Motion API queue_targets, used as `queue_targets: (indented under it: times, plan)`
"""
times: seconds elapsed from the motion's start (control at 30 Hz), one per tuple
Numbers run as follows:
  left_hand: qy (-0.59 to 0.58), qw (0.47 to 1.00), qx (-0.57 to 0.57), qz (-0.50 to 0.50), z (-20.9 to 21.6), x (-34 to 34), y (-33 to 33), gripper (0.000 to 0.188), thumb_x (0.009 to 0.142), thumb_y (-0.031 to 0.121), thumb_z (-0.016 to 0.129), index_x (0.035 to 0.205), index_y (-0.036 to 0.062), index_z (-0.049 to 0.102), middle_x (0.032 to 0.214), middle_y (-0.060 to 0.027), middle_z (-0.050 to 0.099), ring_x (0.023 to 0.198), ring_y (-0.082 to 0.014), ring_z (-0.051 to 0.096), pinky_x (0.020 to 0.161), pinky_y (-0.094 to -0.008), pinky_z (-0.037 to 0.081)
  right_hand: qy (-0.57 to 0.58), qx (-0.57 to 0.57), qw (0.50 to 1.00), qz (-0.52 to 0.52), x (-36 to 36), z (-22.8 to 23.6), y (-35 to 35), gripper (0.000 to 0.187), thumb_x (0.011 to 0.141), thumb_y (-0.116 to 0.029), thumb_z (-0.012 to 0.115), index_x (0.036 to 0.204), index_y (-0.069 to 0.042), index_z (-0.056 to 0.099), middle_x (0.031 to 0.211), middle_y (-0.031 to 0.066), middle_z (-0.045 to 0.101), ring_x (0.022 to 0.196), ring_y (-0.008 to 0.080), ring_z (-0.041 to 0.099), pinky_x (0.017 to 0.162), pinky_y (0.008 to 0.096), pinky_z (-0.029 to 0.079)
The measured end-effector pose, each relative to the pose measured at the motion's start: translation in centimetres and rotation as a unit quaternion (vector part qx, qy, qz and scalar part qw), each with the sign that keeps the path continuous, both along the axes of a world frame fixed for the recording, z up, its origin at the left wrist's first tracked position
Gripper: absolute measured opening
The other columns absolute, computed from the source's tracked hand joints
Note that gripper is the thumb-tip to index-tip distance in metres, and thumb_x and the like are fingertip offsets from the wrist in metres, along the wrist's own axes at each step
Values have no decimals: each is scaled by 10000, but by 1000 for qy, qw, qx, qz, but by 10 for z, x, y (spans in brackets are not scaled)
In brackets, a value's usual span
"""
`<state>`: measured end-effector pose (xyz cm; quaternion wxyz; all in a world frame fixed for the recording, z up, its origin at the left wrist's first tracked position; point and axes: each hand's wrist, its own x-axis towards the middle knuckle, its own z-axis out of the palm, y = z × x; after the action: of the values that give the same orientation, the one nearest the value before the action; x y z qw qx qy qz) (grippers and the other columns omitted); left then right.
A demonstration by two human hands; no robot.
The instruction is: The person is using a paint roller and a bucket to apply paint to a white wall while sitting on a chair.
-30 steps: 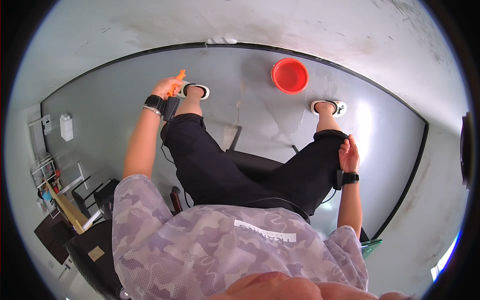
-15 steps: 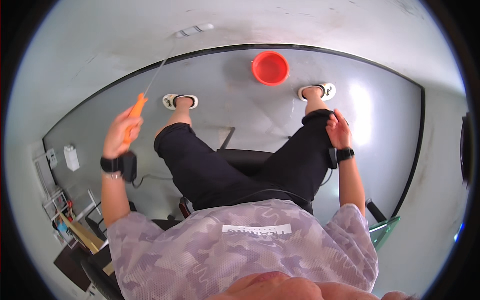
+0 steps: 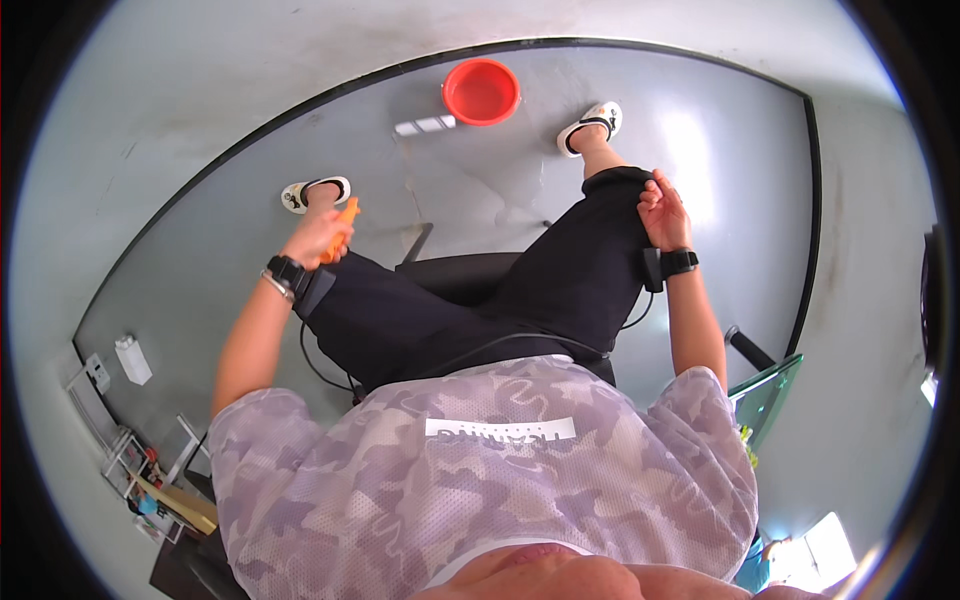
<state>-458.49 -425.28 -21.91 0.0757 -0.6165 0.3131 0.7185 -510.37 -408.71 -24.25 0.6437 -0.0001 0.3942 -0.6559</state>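
My left hand is closed around the orange handle of a paint roller, over my left knee. The roller's white sleeve with grey stripes appears just left of a red bucket; I cannot tell whether it touches the floor. Between handle and sleeve, the thin metal rod barely shows. My right hand rests by my right knee, against the rolled hem of the black trousers. Its fingers are loosely apart and hold nothing.
The grey wall meets the grey floor at a dark baseboard. A wet-looking patch marks the floor below the bucket. To the left stands a white box; to the right, a green glass-like panel. Cables run from both wrists.
My left hand has moved right and inward, and the roller sleeve has come down from the wall to beside the bucket. The view has shifted; my right hand stays by the knee.
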Motion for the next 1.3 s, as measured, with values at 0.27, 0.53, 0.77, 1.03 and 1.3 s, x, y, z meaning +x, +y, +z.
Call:
queue_targets:
  times: [0.27,0.53,0.77,1.03,1.3]
  plan:
    - [11,966,100,-238,-26,-70,30,104,777,87,514,839,15,472,619,-34,468,459,-114,461,388,-240,378,-20,14,999,-38,-18,1,29,228,899,-145,462,1089,-21,490,850,68,531,656,103,469,607,209,437]
    - [14,934,182,-307,-62,-159,13,166,758,82,531,840,-56,487,664,-134,539,516,-206,570,434,-285,472,-64,-31,997,-40,-10,-4,21,250,895,-143,463,1115,-27,481,884,77,531,716,126,493,626,218,440]
    - [-141,639,-278,-703,-51,-231,-52,361,800,374,546,914,47,648,878,-143,642,813,-279,623,693,-360,490,-83,-44,994,-52,-7,-2,15,256,895,-137,455,1128,-33,470,884,69,520,720,124,471,638,218,420]
    - [-220,634,-311,-673,-47,-267,-109,298,741,268,635,974,82,638,1023,-132,612,960,-269,587,804,-359,473,-93,-52,993,-55,-8,-4,12,263,901,-169,443,1135,-52,465,886,55,513,716,120,441,637,226,403]
    - [-221,662,-298,-651,-42,-262,-144,357,701,308,684,969,79,628,986,-120,624,909,-268,600,744,-358,484,-97,-60,992,-47,-10,-3,15,268,901,-172,441,1140,-52,461,903,58,510,730,124,442,650,227,408]
